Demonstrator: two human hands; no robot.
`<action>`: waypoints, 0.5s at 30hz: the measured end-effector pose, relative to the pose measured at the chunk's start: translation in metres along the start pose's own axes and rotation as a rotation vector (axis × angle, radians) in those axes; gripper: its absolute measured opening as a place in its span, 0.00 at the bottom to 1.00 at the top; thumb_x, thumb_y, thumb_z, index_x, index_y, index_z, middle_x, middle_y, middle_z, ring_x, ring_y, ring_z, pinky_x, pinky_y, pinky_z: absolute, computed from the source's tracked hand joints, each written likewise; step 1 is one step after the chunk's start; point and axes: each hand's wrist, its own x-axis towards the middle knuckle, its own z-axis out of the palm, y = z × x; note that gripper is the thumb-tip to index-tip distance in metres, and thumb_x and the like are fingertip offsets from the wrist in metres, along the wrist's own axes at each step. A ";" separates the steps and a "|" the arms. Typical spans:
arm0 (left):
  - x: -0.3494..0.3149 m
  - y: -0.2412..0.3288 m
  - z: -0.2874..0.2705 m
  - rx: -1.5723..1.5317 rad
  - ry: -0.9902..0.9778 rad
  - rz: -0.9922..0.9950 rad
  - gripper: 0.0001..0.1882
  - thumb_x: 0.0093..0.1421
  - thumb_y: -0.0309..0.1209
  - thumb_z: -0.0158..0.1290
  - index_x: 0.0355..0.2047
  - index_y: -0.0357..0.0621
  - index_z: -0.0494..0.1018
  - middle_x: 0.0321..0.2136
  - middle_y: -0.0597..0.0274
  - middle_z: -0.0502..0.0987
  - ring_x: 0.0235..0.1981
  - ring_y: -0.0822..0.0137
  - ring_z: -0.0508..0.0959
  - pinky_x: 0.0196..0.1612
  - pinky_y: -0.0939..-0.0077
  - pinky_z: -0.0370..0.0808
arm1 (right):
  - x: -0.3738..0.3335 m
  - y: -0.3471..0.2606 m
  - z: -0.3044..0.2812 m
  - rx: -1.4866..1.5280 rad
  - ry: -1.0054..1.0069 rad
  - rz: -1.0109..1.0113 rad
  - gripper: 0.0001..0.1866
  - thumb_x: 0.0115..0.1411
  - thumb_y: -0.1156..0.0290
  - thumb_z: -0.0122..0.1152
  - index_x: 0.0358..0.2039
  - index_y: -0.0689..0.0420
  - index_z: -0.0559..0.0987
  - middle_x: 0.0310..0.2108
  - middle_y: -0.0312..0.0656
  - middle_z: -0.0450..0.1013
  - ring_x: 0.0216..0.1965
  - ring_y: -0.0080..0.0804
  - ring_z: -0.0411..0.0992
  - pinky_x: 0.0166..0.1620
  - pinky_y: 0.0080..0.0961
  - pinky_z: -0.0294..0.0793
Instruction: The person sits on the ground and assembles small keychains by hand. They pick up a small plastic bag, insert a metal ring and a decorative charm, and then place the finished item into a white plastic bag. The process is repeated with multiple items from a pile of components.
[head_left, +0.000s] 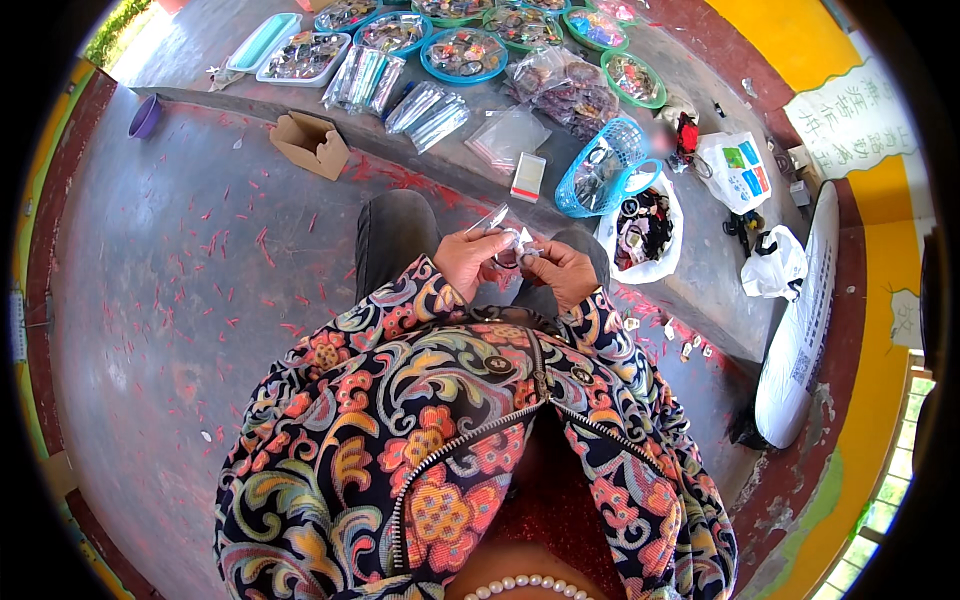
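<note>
Above my lap, my left hand point(472, 260) pinches a small clear plastic bag point(490, 221) that sticks up past its fingertips. My right hand point(564, 272) is closed close beside it, with thumb and forefinger on a small whitish piece point(525, 242) at the bag's side; whether this is part of the bag I cannot tell. A thin dark loop point(507, 259) shows between the two hands, partly hidden by the fingers. Straight ahead on the raised ledge lies a red and white small box point(528, 178), near a stack of clear plastic bags point(507, 138).
A blue basket point(590, 190) and a white sack point(662, 262) of dark items stand ahead right. Farther back are round trays point(464, 56) of small goods and bundled packets point(428, 116). An open cardboard box point(308, 146) sits left of the ledge. Red scraps point(265, 245) litter the floor.
</note>
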 end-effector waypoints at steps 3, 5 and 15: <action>0.001 0.001 -0.002 0.013 -0.077 -0.021 0.11 0.54 0.37 0.50 0.33 0.43 0.71 0.25 0.63 0.75 0.23 0.77 0.72 0.21 0.89 0.62 | 0.004 0.009 -0.005 0.107 -0.001 0.010 0.07 0.51 0.75 0.57 0.30 0.65 0.74 0.23 0.35 0.72 0.23 0.17 0.67 0.27 0.13 0.67; 0.004 0.001 -0.007 -0.059 -0.155 -0.050 0.12 0.54 0.38 0.49 0.33 0.42 0.71 0.25 0.63 0.75 0.23 0.78 0.71 0.22 0.89 0.62 | 0.003 0.008 -0.002 0.088 0.027 -0.028 0.06 0.51 0.73 0.58 0.28 0.62 0.74 0.21 0.33 0.71 0.21 0.17 0.66 0.26 0.12 0.65; -0.002 0.010 -0.005 -0.059 -0.161 0.064 0.14 0.56 0.37 0.48 0.36 0.40 0.70 0.28 0.63 0.74 0.26 0.75 0.72 0.28 0.82 0.67 | -0.003 -0.001 0.000 0.090 0.021 -0.026 0.05 0.50 0.73 0.59 0.24 0.59 0.74 0.19 0.32 0.70 0.20 0.16 0.65 0.23 0.11 0.62</action>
